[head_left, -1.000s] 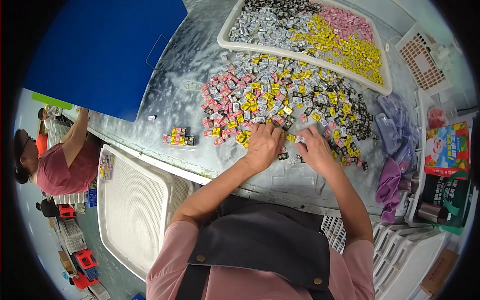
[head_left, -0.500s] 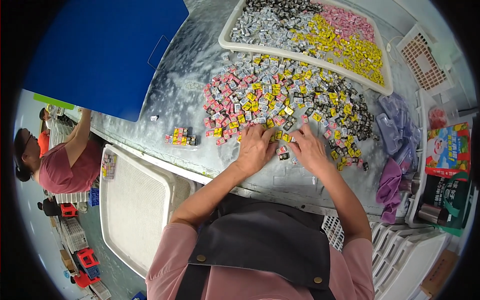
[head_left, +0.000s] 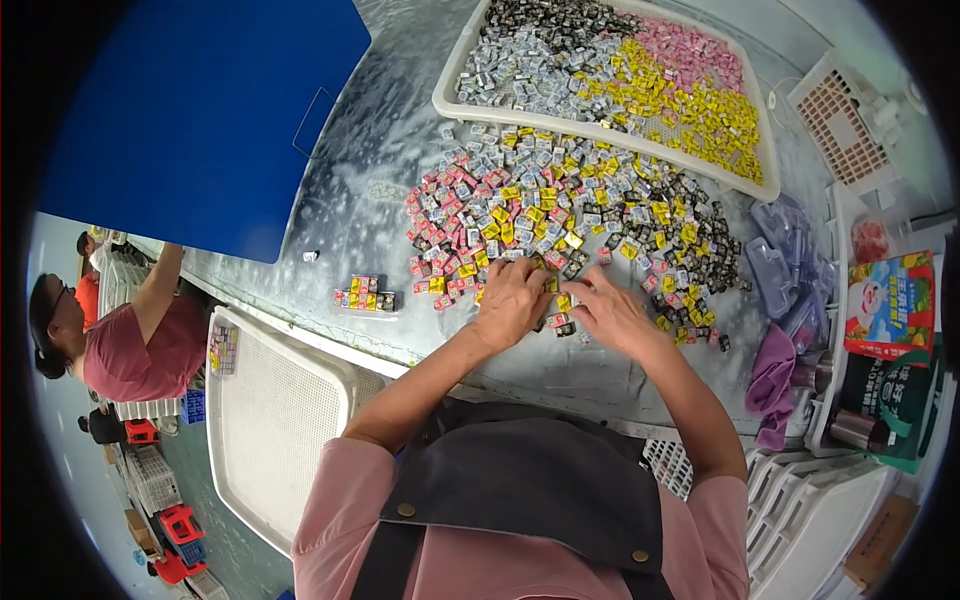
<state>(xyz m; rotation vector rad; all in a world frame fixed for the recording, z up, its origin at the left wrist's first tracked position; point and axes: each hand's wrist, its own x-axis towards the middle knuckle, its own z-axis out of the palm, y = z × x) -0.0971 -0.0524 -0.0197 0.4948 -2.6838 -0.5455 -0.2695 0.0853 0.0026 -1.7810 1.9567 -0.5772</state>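
Observation:
Both hands work at the near edge of a heap of small printed blocks [head_left: 560, 195] in pink, yellow, white and black. My left hand [head_left: 512, 303] lies palm down with its fingers curled over a few blocks, which it largely hides. Close by on the right, my right hand [head_left: 607, 312] has thumb and fingers drawn together at a small yellow block [head_left: 563, 301] in the gap between the hands. Just below that gap sits a small group of pink and black blocks [head_left: 562, 326]. Further left, a neat stacked set of blocks [head_left: 366, 294] rests on clear plastic.
A white tray [head_left: 610, 133] of colour-sorted blocks stands behind the heap. One loose block [head_left: 310, 257] lies left. Clear plastic cases [head_left: 775, 265] and a purple cloth [head_left: 772, 375] are at right. A blue board [head_left: 200, 120] covers the far left, near another person [head_left: 145, 340].
My right hand has closed in toward the left one, its fingers more drawn together. The row of yellow blocks between them is now mostly covered. The whole view has shifted slightly.

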